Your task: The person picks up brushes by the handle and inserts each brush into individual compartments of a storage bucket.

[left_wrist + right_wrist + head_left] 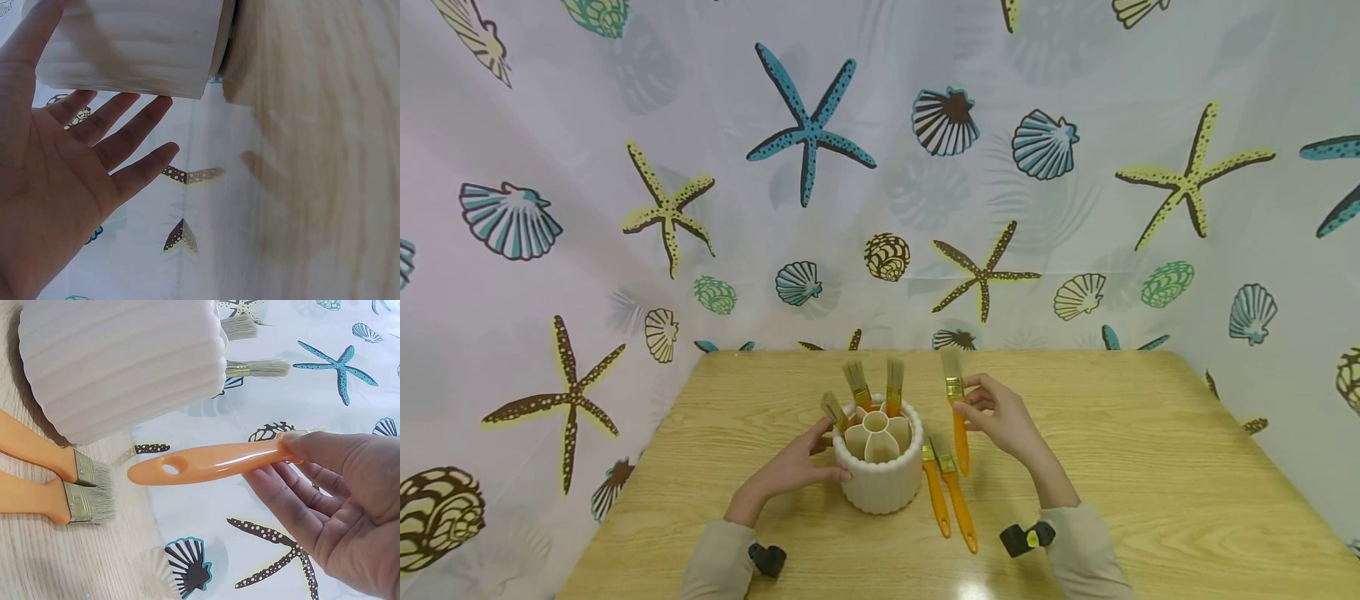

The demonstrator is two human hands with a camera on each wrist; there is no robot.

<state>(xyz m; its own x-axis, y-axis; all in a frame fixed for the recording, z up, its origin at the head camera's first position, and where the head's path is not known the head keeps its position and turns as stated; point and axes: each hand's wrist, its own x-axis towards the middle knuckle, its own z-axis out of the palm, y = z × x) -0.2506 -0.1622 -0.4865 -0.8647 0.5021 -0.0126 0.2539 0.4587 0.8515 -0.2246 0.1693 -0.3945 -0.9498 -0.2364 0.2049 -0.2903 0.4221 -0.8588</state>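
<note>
A white ribbed holder (880,487) with petal-shaped compartments stands upright on the table. Three paintbrushes lean in its back and left compartments, bristles up, among them one brush (895,383) at the back. My left hand (799,462) touches the holder's left side, thumb toward the front; in the left wrist view its fingers are spread and fairly straight against the white wall. To the right of the holder, my right hand (1003,417) pinches an orange-handled paintbrush (206,464) near its metal band. That brush is held above the table, bristles up, handle end down.
Two more orange-handled paintbrushes lie side by side right of the holder, the nearer one (961,508) with its handle toward me. The light wooden table (1112,450) is bordered by a white curtain (880,192) printed with starfish and shells.
</note>
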